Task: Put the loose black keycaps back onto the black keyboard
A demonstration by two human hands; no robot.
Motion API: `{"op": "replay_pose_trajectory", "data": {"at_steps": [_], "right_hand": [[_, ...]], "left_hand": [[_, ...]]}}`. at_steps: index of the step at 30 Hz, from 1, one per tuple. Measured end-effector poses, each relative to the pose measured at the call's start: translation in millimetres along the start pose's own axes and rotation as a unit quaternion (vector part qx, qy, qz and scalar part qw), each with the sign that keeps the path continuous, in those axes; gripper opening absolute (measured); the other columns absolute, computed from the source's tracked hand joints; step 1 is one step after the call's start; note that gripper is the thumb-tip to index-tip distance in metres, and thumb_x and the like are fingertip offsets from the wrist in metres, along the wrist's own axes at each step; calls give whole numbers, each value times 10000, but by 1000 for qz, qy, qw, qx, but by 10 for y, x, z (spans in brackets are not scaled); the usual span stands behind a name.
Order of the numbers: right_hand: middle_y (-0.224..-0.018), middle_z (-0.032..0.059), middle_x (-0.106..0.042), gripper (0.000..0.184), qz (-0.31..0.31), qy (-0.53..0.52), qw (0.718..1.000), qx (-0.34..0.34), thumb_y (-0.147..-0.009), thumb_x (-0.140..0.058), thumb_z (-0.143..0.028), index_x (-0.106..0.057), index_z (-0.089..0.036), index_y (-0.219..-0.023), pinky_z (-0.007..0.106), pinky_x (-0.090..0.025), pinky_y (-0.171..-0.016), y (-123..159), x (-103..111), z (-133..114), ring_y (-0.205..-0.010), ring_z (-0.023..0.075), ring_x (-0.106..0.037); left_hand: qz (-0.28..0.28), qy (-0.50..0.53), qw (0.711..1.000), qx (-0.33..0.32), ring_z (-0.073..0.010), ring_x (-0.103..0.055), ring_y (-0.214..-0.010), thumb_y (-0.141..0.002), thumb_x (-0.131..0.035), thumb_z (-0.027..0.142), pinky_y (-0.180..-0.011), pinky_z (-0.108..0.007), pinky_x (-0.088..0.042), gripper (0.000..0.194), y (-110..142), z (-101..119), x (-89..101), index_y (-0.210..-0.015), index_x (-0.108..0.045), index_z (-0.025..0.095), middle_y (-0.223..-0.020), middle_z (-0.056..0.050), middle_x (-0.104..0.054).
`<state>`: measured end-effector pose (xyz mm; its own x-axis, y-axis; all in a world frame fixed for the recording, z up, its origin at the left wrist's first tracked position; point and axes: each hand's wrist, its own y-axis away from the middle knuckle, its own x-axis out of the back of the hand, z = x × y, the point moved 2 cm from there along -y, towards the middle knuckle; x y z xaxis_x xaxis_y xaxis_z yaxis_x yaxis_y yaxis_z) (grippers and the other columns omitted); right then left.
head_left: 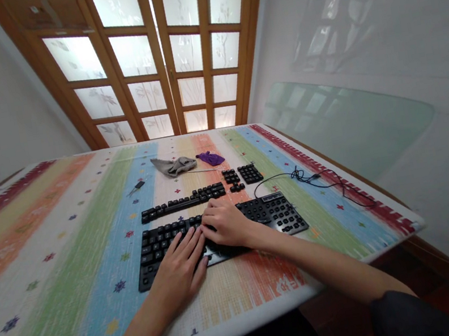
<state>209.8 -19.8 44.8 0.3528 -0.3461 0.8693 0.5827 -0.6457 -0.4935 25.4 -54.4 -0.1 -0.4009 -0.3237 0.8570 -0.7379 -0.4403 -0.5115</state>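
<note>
A black keyboard [291,217] lies on the table at a slight slant. Keycaps cover its left part, while its right end shows bare key posts. My left hand [182,264] rests on the lower left-middle keys, fingers stretched out and nearly flat. Just right of it, my right hand [227,222] is bent over the middle of the board with curled fingers pressed together; its fingertips touch close to the left fingertips, and what they hold is hidden. Beyond the keyboard lie a long set of loose keycaps [182,201], a small cluster of keycaps [230,176] and a number-pad block of keycaps [250,173].
A black cable [306,177] trails off to the right in a tangle. Further back are a grey cloth [175,166], a purple cloth [211,159], a thin rod [206,170] and a small dark object [137,187]. A striped cloth [89,259] covers the table.
</note>
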Motion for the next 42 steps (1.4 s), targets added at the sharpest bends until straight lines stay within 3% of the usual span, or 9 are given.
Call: {"op": "replay_pose_trajectory", "data": {"at_steps": [9, 14, 18, 25, 42], "right_hand": [[-886, 84, -762, 126, -46, -52, 989, -128, -853, -641, -131, -764, -149, -867, 342, -444, -847, -266, -9, 673, -902, 232, -621], [-1003, 86, -770, 170, -90, -62, 985, -131, -880, -628, -144, -776, -149, -964, 341, -424, -957, -516, -179, 866, -998, 223, -645], [-994, 100, -774, 163, -109, -53, 984, -131, -875, -654, -175, -791, -156, -963, 357, -429, -955, -689, -322, 937, -1050, 259, -634], [-950, 103, -786, 153, -143, -42, 980, -133, -877, -664, -187, -811, -160, -913, 339, -436, -937, -838, -471, 983, -973, 247, -653], [-936, 73, -754, 144, -126, -98, 977, -142, -862, -668, -134, -715, -133, -998, 284, -453, -820, -883, -565, 987, -911, 193, -641]], "left_hand": [[8, 8, 1000, 18, -280, -470, -1398, -989, -465, 248, -1150, -511, -405, 521, -6, 36, 18, -1497, -426, 140, -1490, -130, -511], [12, 11, 1000, 20, -275, -455, -1409, -986, -467, 236, -1152, -510, -407, 520, -13, 46, 45, -1494, -427, 135, -1496, -130, -504], [5, 9, 1000, 26, -282, -452, -1410, -983, -468, 233, -1146, -522, -415, 504, -16, 51, 49, -1475, -451, 125, -1495, -133, -504], [11, 27, 999, 34, -271, -441, -1419, -977, -482, 229, -1163, -506, -396, 528, -14, 48, 52, -1496, -428, 148, -1504, -119, -497], [8, 16, 1000, 24, -273, -465, -1402, -980, -477, 246, -1143, -514, -420, 499, -18, 33, 49, -1468, -460, 144, -1489, -126, -514]]}}
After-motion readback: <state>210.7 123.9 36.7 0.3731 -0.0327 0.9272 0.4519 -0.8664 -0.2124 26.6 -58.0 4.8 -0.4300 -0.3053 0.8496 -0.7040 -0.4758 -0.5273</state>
